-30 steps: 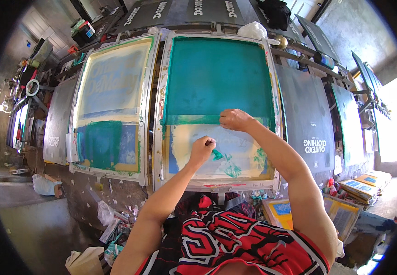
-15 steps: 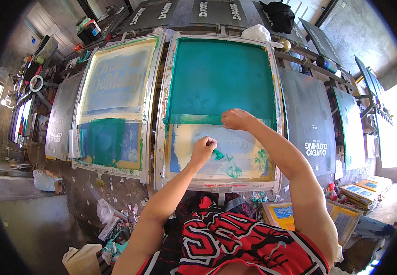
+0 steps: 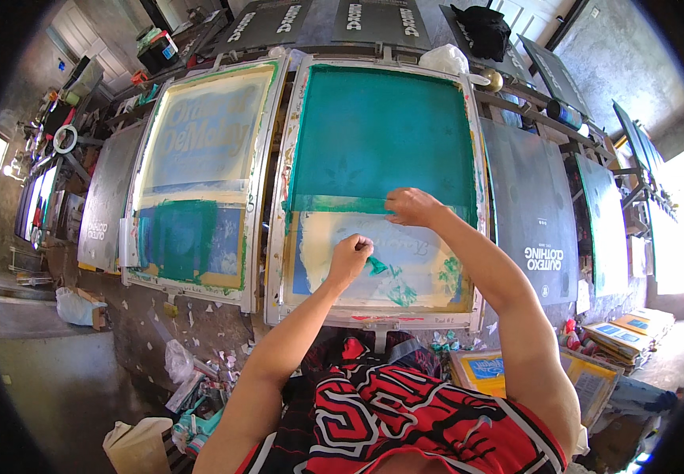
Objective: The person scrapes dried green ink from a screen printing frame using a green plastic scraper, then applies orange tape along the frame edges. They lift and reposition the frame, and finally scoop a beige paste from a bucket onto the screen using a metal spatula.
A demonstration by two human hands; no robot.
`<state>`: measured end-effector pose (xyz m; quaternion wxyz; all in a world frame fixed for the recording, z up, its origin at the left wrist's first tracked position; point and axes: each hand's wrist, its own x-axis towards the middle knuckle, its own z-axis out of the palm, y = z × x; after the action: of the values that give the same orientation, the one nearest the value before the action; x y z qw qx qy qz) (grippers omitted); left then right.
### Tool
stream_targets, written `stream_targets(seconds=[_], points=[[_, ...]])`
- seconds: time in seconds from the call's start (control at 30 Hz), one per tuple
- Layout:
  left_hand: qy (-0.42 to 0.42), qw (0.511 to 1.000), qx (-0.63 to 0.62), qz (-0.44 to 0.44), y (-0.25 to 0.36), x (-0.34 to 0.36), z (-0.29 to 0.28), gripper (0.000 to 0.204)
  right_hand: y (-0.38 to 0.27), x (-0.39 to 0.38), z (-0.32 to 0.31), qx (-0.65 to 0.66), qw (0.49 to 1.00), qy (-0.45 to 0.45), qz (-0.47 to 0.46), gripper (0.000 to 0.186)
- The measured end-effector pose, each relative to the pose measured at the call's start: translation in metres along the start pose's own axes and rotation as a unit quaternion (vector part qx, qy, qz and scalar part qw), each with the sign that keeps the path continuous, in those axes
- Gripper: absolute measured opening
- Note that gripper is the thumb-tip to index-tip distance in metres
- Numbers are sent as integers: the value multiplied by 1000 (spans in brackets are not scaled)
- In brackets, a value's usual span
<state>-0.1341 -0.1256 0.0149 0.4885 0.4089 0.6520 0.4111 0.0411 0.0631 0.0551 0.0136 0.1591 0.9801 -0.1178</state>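
Observation:
My left hand (image 3: 351,257) is curled closed over the pale lower half of the centre screen frame (image 3: 281,189); what it grips is unclear, and a green patch (image 3: 377,267) shows just below it. Higher and to the right, my right hand (image 3: 413,207) has its fingertips bent together at a green-smeared pale band (image 3: 334,204) across that screen; anything pinched there is hidden. The upper half is covered in teal (image 3: 377,118), with smears of the same colour on the lower half.
Another screen (image 3: 193,138) sits at left. Grey boards (image 3: 531,213) stand at right and along the back. A white bundle (image 3: 443,60) lies by the centre screen's top corner. Below are scattered scraps (image 3: 184,363), stacked framed screens (image 3: 626,336) and a cardboard box (image 3: 133,446).
My right hand has shifted slightly to the right along the band. My left hand stays curled in nearly the same spot. The view has moved a little.

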Motion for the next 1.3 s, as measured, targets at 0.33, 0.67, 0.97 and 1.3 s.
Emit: stream_targets(seconds=[0.33,0.67,0.97,1.3], points=[[0,1000,-4,3,-1,0,0,18,4,8,14,-46,998,-25,44,19],[4,1000,-12,7,-1,0,0,17,-1,0,12,-32,998,63,-5,18],[5,1000,-24,1,-3,1,-1,16,-14,-9,5,-1,997,75,13,15],[-7,1000,-16,-3,-6,4,-2,18,-23,-2,12,-136,991,11,-12,11]])
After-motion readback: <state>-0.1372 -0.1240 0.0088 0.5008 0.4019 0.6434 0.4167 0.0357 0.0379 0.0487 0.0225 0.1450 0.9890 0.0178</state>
